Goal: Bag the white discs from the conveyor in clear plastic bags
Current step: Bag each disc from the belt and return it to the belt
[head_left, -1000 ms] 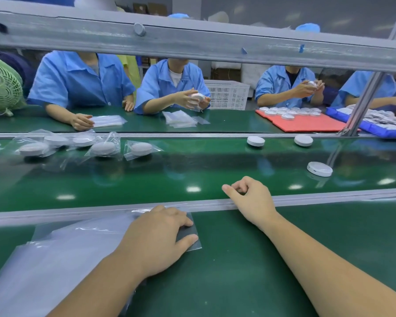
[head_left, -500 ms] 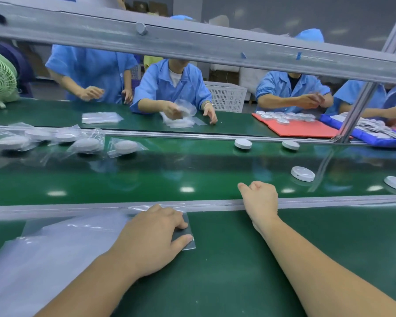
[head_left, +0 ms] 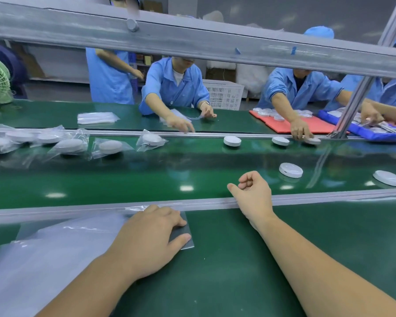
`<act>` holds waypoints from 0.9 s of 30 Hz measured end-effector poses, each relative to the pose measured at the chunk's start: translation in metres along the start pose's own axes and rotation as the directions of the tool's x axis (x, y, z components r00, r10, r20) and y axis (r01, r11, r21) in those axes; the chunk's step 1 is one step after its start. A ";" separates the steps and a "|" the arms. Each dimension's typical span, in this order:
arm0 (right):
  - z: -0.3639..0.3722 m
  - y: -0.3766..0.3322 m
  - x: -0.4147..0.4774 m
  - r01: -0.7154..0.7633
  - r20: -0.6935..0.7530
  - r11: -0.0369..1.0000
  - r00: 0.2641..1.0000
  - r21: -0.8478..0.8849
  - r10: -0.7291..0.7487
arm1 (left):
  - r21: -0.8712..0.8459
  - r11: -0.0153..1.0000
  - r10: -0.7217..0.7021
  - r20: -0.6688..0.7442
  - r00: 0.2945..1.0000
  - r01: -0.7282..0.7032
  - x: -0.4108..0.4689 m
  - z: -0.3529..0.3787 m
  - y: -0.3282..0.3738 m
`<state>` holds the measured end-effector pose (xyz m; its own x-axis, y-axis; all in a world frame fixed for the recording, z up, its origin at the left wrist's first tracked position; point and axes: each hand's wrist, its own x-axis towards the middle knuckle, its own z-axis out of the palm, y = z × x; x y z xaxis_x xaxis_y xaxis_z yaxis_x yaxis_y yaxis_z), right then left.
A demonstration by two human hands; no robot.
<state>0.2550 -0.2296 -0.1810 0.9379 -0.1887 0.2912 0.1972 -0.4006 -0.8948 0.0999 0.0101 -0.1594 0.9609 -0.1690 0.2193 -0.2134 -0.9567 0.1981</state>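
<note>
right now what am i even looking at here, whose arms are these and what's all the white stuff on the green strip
There is no machine arm here. A single camera worn on a person's head looks down at that person's own two bare hands at a packing line. The left hand lies on a stack of clear plastic bags on the near green table. The right hand rests on the metal rail with fingers loosely curled, holding nothing. Beyond the rail runs the glossy green conveyor belt. On it lie bare white discs, the nearest just past the right hand, and further left discs already in bags. Across the belt, workers in blue coats handle more discs and bags.
</note>
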 end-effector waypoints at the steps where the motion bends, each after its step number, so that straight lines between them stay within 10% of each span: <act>1: 0.000 -0.001 -0.001 0.000 -0.001 1.000 1.000 -0.004 0.000 | 0.001 1.000 0.001 -0.001 1.000 -0.001 0.000 0.000 0.000; 20: -0.002 -0.008 0.004 -0.095 0.120 0.994 0.988 -0.060 0.101 | -0.019 1.000 0.009 0.005 1.000 -0.009 -0.001 -0.002 -0.001; 24: -0.015 -0.005 0.026 0.073 0.142 0.940 0.989 -0.335 -0.026 | -0.034 0.999 0.001 0.008 1.000 -0.001 -0.002 -0.004 -0.001; 27: -0.030 0.006 0.051 0.161 0.120 0.700 0.987 -0.696 -0.107 | -0.042 0.999 -0.012 0.000 1.000 0.012 -0.002 -0.005 -0.001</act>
<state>0.2954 -0.2685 -0.1609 0.9388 -0.0355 0.3426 0.0903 -0.9345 -0.3442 0.0974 0.0124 -0.1555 0.9636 -0.1571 0.2164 -0.2086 -0.9479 0.2407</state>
